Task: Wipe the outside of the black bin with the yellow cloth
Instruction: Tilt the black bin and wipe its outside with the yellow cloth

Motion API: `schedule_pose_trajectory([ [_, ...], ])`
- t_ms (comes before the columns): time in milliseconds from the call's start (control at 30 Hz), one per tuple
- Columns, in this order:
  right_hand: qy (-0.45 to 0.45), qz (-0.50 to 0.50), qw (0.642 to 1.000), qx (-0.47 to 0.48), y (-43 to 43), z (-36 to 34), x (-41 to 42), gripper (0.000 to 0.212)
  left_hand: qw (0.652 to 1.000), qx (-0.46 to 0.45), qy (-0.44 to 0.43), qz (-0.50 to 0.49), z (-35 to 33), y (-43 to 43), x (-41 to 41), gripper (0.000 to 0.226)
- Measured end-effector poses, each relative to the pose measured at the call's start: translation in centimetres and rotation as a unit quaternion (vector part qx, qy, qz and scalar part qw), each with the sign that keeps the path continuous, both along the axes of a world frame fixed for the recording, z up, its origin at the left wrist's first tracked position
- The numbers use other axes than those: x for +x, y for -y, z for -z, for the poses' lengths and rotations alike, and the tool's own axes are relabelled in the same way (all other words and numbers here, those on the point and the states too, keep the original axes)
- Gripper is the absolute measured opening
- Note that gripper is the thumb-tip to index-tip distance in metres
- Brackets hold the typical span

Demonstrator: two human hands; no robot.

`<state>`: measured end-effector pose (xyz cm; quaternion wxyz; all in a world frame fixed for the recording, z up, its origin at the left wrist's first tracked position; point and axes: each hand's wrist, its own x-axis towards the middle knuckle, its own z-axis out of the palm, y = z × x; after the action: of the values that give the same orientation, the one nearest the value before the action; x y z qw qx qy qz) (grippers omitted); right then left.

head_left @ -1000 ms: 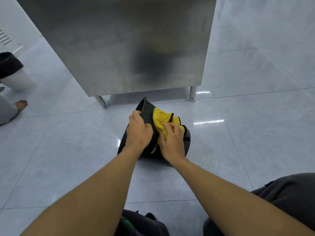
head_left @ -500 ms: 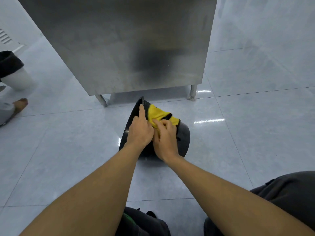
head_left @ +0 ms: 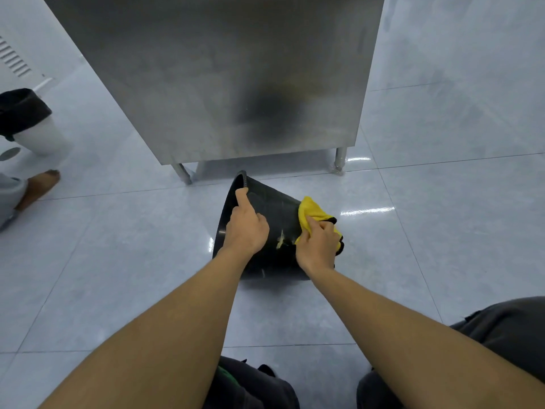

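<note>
Item 1 — black bin [head_left: 274, 214]: lying on its side on the tiled floor [head_left: 118, 246], just in front of the steel cabinet [head_left: 221, 78], rim to my left.
Item 2 — yellow cloth [head_left: 309, 212]: bunched against bin's outer wall nr the base end.
L hand [head_left: 246, 228]: closed on bin rim, index finger along it.
R hand [head_left: 320, 245]: fingers clenched on cloth.

Tiled floor [head_left: 442, 231] (black bin [head_left: 271, 208] tipped)
</note>
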<state>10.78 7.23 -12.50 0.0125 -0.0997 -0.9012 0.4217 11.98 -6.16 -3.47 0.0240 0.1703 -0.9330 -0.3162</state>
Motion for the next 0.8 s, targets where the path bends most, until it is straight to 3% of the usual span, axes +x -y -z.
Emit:
schedule_pose_trajectory([
  [167,-0.12,-0.147,0.982,-0.01,2.9,-2.8,0.1,0.035,1.0,0.0,-0.006,-0.026,-0.5,0.0,-0.2,0.056],
  [267,-0.128,-0.181,0.975,-0.01,3.7,-3.8,-0.3,0.034,1.0,-0.006,-0.008,-0.021,-0.6,0.2,0.0,0.053],
  [367,-0.073,-0.122,0.99,0.024,2.5,-2.6,-0.7,0.037,1.0,-0.018,-0.013,-0.014,-0.6,0.2,0.3,0.053],
  [467,0.038,-0.04,0.997,0.054,0.0,-1.2,-1.0,0.04,0.999,-0.03,-0.009,-0.008,-0.6,0.4,0.6,0.051],
  [600,0.143,0.025,0.989,0.014,-1.3,-0.9,-0.7,0.042,0.999,-0.029,-0.019,0.032,-0.7,0.0,0.8,0.049],
  [800,-0.009,-0.064,0.998,-0.012,0.8,-2.3,0.0,0.042,0.998,-0.039,-0.029,0.026,-1.0,0.0,1.1,0.048],
])
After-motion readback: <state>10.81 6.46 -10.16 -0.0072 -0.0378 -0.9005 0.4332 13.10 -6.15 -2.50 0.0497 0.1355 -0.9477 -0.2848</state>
